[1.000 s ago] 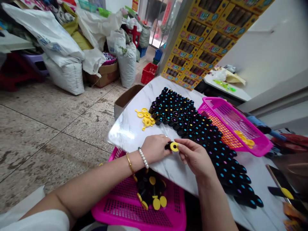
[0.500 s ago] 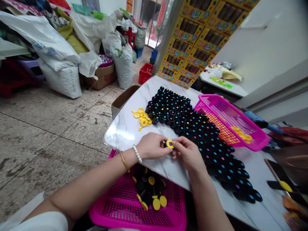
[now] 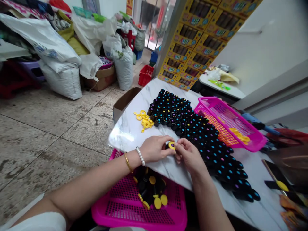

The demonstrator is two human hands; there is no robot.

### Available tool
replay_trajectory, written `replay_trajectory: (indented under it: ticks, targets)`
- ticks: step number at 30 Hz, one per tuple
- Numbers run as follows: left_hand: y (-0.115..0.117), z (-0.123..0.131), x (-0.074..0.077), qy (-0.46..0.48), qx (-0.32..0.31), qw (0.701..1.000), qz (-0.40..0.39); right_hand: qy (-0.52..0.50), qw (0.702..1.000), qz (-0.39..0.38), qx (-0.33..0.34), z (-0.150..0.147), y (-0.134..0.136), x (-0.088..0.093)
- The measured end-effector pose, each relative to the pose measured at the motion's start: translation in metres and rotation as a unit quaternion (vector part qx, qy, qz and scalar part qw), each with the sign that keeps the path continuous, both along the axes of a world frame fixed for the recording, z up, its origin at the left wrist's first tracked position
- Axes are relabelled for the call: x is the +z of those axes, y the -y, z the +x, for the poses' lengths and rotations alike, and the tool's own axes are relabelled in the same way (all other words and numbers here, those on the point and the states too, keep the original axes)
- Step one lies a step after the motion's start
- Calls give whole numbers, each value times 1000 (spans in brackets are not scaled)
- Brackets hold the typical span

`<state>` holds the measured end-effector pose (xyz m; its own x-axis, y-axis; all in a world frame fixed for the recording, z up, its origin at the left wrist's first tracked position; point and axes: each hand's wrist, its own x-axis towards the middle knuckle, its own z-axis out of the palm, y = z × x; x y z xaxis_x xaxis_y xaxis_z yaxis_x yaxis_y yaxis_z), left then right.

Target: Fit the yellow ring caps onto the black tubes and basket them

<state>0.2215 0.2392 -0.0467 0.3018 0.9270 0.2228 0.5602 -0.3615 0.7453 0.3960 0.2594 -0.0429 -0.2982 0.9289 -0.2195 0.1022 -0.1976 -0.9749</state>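
Between my two hands, over the near edge of the marbled table, is a small black cylinder with a yellow ring (image 3: 171,145) on its end and a purple dot in the ring's middle. My left hand (image 3: 157,149) is closed around the cylinder's body. The thumb and fingertips of my right hand (image 3: 189,152) pinch the yellow ring. Just beyond, many black cylinders (image 3: 190,123) stand upright in packed rows, their tops dotted blue, purple and yellow. A little pile of loose yellow rings (image 3: 144,120) with tabs lies left of the rows.
Below the table edge, a pink basket (image 3: 134,216) holds black pieces with yellow ends. Another pink basket (image 3: 255,144) with yellow rings stands right on the table (image 3: 125,128). Stacked yellow boxes (image 3: 185,57) rise at the back. A phone (image 3: 275,170) lies far right.
The view has shifted slightly. Both hands stay together on the black cylinder and its yellow ring, with the right fingertips still at the ring's edge.
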Motion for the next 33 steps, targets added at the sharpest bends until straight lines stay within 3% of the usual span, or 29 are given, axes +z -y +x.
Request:
replay_trajectory:
  ticks: [4,17,26,33]
  targets:
    - [8,9,-5,-56,43,996,50,6,1000,5,1,-1,2,2]
    - [3,10,-5,-78,64,994,37,-30,996,51,-63,6,13,0]
    - [2,9,-5,-92,40,995,15,15,991,-109,73,-4,-18,15]
    - [11,6,-4,-96,35,994,28,54,989,-44,128,1,1,20]
